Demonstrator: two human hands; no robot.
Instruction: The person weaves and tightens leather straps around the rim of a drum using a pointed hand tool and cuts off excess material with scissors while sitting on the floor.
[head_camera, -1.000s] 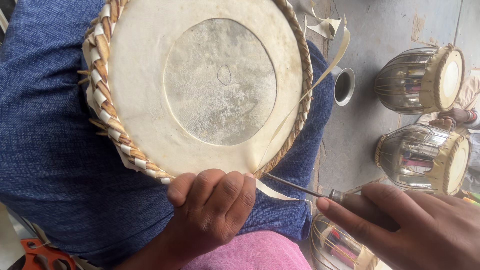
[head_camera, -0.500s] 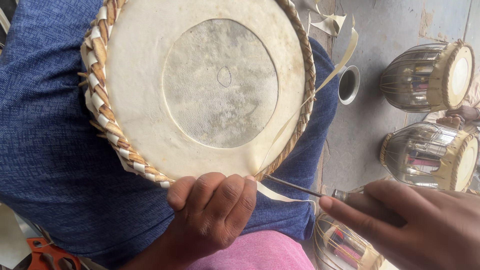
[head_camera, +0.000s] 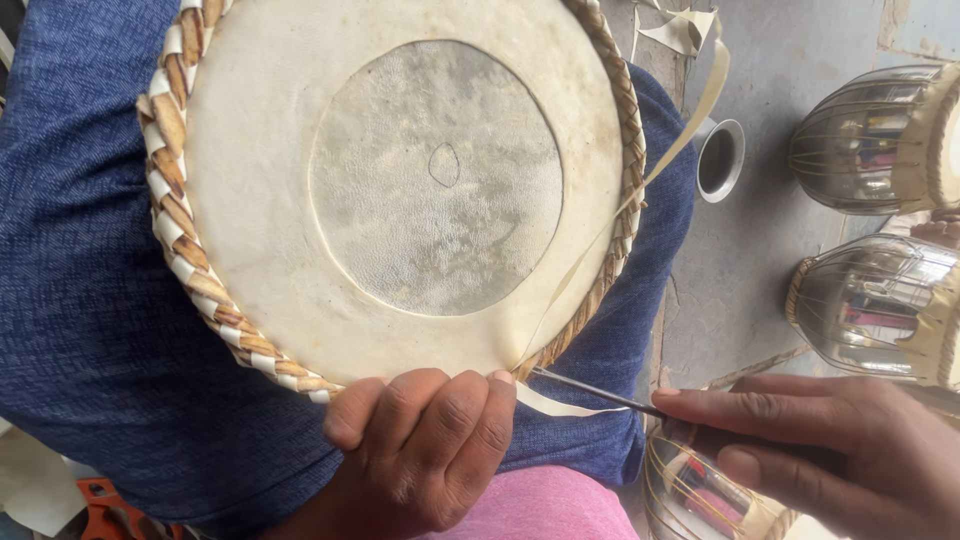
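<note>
The round drum head of pale hide (head_camera: 300, 250), with its grey inner circle and braided tan-and-white rim, is seen resting on a lap covered in blue cloth (head_camera: 90, 330), filling the upper left and centre of the view. At seven o'clock on the rim, the braided lacing (head_camera: 200, 290) is shown tight and whole. At six o'clock, the rim is gripped by the left hand (head_camera: 420, 450), fingers curled closed over the edge, with a pink garment (head_camera: 545, 505) glimpsed just below. A thin cream hide strip (head_camera: 640, 190) is seen running from five o'clock up past two o'clock, off the rim. At five o'clock a thin dark metal awl (head_camera: 600, 393) is pushed in at the rim, tip touching the braid. Its handle is clasped by the right hand (head_camera: 830, 450), fingers closed around it. Farther right, on the grey floor (head_camera: 800, 40), a small metal cup (head_camera: 722, 160) stands, and two shiny laced drum bodies (head_camera: 880, 140) are lying near it, well apart from the drum head.
</note>
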